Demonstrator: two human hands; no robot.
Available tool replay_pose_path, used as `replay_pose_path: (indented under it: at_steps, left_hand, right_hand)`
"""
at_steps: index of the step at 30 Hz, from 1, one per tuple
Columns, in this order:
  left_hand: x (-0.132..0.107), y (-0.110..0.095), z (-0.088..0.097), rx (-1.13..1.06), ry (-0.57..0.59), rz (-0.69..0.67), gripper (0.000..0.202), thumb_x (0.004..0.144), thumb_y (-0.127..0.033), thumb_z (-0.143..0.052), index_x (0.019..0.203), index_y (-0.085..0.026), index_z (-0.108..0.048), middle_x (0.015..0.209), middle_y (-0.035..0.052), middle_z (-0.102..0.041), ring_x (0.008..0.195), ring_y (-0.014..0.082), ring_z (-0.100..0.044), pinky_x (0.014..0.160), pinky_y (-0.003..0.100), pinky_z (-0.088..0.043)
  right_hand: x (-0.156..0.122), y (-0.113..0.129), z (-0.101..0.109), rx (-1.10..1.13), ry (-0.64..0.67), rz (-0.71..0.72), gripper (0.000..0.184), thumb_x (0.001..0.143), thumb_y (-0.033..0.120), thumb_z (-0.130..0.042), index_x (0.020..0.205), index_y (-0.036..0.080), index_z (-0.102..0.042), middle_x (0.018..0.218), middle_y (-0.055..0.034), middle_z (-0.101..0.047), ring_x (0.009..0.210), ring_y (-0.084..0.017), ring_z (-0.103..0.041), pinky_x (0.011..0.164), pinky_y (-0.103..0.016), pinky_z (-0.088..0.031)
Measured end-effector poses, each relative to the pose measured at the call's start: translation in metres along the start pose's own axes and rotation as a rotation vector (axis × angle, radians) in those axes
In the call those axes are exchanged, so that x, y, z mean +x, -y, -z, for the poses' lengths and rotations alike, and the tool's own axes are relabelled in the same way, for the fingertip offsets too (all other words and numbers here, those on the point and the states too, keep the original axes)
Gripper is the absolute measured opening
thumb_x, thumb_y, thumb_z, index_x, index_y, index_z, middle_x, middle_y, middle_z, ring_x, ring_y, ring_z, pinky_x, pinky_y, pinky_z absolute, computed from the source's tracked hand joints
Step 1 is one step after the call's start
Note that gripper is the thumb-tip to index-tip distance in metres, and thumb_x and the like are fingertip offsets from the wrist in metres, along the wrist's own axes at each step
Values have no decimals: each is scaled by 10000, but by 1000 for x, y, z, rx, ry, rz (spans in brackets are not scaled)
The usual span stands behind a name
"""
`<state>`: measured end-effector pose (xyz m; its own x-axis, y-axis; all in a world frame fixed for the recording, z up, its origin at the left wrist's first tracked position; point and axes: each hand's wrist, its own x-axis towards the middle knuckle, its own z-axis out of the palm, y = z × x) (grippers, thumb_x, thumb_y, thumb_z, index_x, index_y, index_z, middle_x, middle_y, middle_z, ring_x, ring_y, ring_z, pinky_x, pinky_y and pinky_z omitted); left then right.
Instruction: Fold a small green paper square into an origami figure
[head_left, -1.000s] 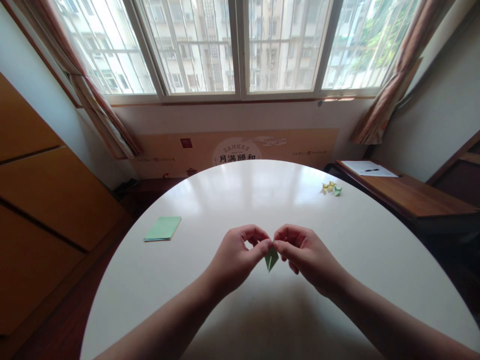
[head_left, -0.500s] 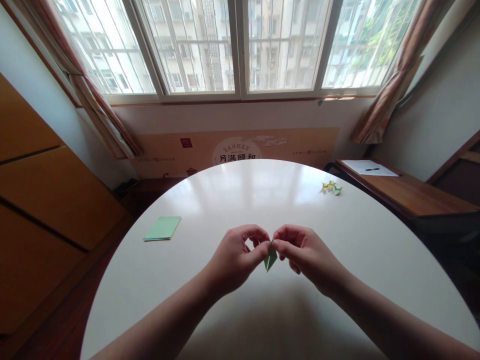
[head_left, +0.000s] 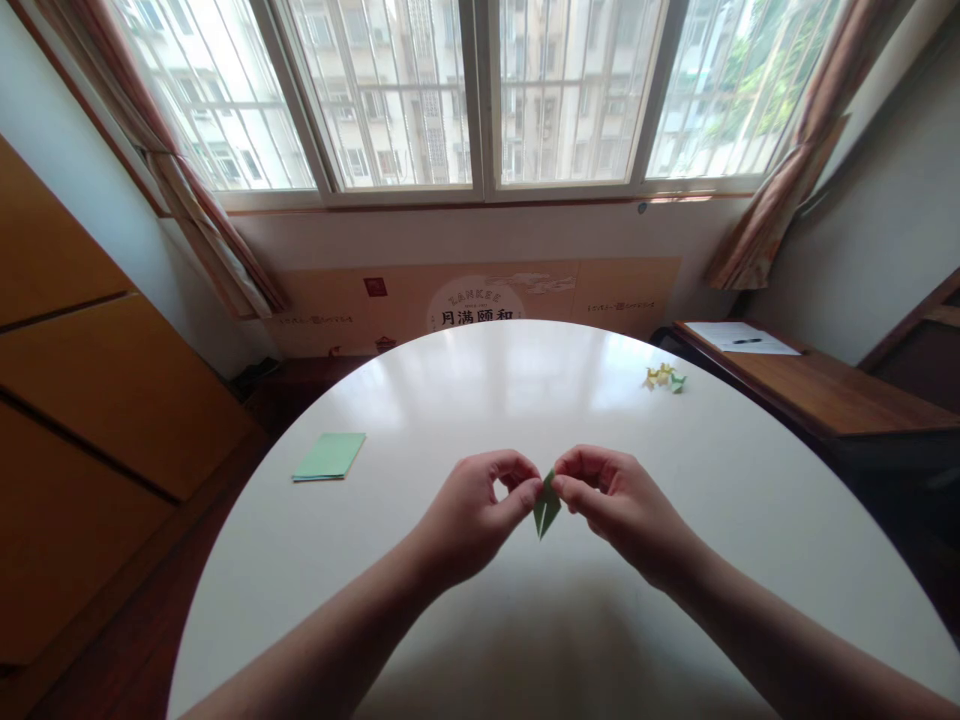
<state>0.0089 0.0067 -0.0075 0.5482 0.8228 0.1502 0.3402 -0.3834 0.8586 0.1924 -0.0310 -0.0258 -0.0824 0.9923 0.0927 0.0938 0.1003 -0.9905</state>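
Observation:
A small green folded paper [head_left: 547,509], a narrow diamond with a slit down its lower half, hangs point-down above the table between my hands. My left hand [head_left: 480,510] pinches its left edge between thumb and index finger. On the other side, my right hand [head_left: 611,500] grips its upper right edge with thumb and fingertips. The fingertips cover parts of both edges.
The round white table [head_left: 450,640] fills the foreground. At its left lies a stack of green paper [head_left: 330,456]. Small yellow and green folded paper pieces [head_left: 664,376] sit at the far right. Beyond stands a wooden desk [head_left: 840,385] with a white sheet [head_left: 742,339] and a pen.
My right hand has shifted slightly up and right along the paper, so more of its upper tip shows. The left hand keeps nearly the same place.

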Motion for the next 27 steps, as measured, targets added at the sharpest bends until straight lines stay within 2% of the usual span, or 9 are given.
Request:
replay_pose_path:
  at_steps: [5,11,19,24,27]
  left_hand:
    - [1,4,-3,-44,-57,30,194,901,-290,-586,830,-141,-688,768,32,-673,633,124,-555,547,214,-430]
    - [0,3,-5,-71,-33,84,218,889,-314,-605,821,-139,-715,731,36,-668,603,130,-553,533,223,-439]
    - [1,5,-5,-110,-115,87,234,876,-334,-620,794,-134,-708,709,36,-656,600,133,-550,516,220,-432]
    - [1,6,-5,-127,-93,101,242,875,-348,-626,815,-135,-725,707,31,-664,561,116,-523,502,215,-423]
    - [1,5,-5,-123,-93,92,224,867,-320,-629,781,-135,-721,680,23,-651,555,113,-521,499,210,-420]
  right_hand:
    - [0,-2,-2,-13,25,-4,152,839,302,-651,768,170,-627,639,25,-521,537,-97,-378,451,-215,-286]
    - [2,-3,0,5,-19,-28,166,848,306,-644,758,168,-628,630,28,-520,522,-88,-366,447,-208,-284]
    - [2,-5,0,43,16,-78,149,829,310,-682,822,162,-671,649,27,-546,453,-58,-305,403,-208,-213]
    - [3,-5,0,44,-11,-76,154,814,308,-707,798,158,-676,632,27,-544,480,-67,-342,427,-202,-250]
    - [2,-4,0,51,-17,-88,171,807,325,-723,802,159,-683,631,30,-537,469,-62,-329,415,-202,-230]
